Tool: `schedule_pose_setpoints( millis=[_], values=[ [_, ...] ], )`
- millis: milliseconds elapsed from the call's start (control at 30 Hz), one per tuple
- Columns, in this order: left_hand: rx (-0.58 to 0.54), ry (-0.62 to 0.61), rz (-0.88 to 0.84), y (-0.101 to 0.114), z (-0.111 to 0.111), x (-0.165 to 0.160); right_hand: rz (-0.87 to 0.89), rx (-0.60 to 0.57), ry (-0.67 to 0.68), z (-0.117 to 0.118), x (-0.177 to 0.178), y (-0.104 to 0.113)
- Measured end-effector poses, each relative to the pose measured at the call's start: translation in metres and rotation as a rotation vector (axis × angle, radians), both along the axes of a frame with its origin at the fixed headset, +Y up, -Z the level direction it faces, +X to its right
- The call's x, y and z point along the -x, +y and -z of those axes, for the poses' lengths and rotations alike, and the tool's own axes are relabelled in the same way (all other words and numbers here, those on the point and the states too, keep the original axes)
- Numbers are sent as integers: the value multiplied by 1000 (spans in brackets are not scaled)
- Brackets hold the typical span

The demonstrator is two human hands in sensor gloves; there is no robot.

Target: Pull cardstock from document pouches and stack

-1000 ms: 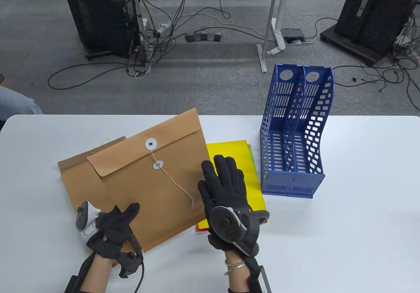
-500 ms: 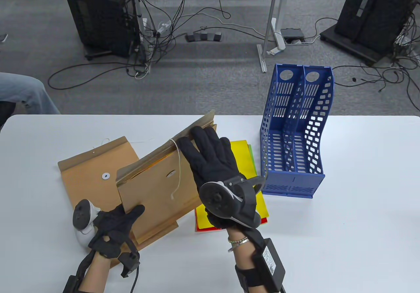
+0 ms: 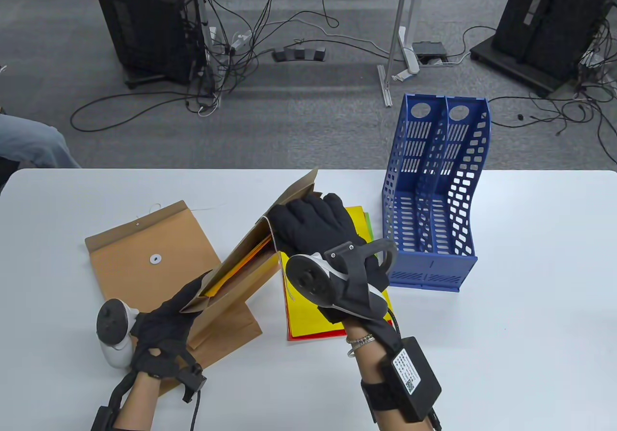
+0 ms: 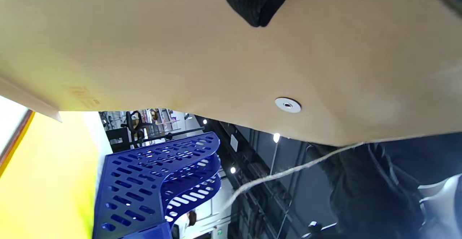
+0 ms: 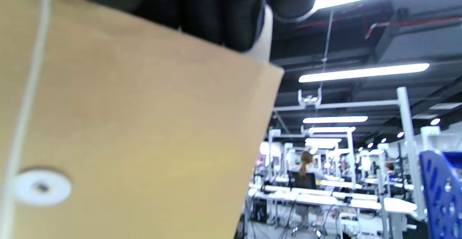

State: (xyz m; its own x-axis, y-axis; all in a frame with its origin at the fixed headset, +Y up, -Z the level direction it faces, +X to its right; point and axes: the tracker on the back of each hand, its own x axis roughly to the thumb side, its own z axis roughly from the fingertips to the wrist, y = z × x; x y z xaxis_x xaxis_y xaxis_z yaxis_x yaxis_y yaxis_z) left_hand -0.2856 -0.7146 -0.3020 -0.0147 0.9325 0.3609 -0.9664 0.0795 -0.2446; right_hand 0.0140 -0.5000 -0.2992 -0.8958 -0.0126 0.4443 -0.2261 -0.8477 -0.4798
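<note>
- Table view: bright, even overhead light; the white bench (image 3: 530, 267) shows no harsh glare, and shadows beneath the hands and the blue file rack (image 3: 434, 195) are soft and short. Focus is sharp throughout.
- Left wrist view: the brown envelope (image 4: 180, 51) fills the near field, slightly soft; small ceiling lamps (image 4: 277, 137) glint against a dark far background.
- Right wrist view: blurred overall; the fluorescent tubes (image 5: 364, 72) glare white, and the gloved fingers (image 5: 216, 11) near the top are dark and out of focus.
</note>
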Motion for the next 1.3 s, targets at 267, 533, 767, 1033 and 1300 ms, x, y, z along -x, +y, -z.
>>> schedule_pose_setpoints(
  millis=[267,533,767,1033,1300],
  values=[
    [26,-1,-42,-5,3,7,-161,241,57,8,4,3],
    [28,-5,-21,-5,3,7,-237,297,41,14,19,10],
    [1,-46,1,-2,3,-1,-364,370,61,17,40,7],
    [-2,-48,3,-2,2,1,-339,467,151,21,56,1],
    [-30,-6,98,8,-1,-1,-317,312,175,1,51,34]
  ],
)
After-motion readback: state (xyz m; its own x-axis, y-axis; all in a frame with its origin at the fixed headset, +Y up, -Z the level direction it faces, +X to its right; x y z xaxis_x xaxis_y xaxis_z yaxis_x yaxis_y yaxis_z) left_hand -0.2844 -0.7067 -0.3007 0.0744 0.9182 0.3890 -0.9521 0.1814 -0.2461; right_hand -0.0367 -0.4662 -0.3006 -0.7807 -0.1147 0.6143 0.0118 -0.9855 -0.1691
